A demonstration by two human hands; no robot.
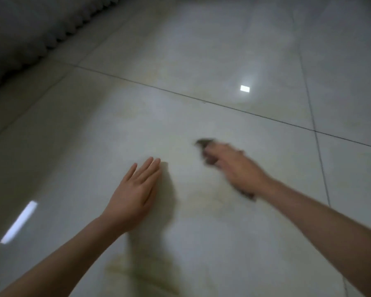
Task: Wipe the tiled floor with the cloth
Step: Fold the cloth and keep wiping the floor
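Left forearm is coming in from the bottom-left corner, nearest the lens, with the left hand [135,196] lying flat, fingers straight and close together, palm down on or just over the tiled floor [201,61]. It's holding nothing and, I'd guess, just bracing. Faint yellowish smears [137,273] are showing on the tile below and to the right of it. Moving right: the cloth [204,143] is sitting on the same large tile, under the right hand [234,166], with dark fabric poking out past the fingertips and again by the wrist. Right hand is looking heavily blurred, fingers seemingly curling over the bunched cloth and pressing it down; exact finger placement I can't tell. Hands are well apart, not touching. Handling-wise I'm expecting the cloth to be light, soft and floppy, bunching easily, and sliding readily on this glossy tile, so gripping it from on top in the middle with the palm spreading the load is looking right; edge grips will likely let it fold under. Dark ridged material [19,39] is filling the top-left corner, unidentifiable.
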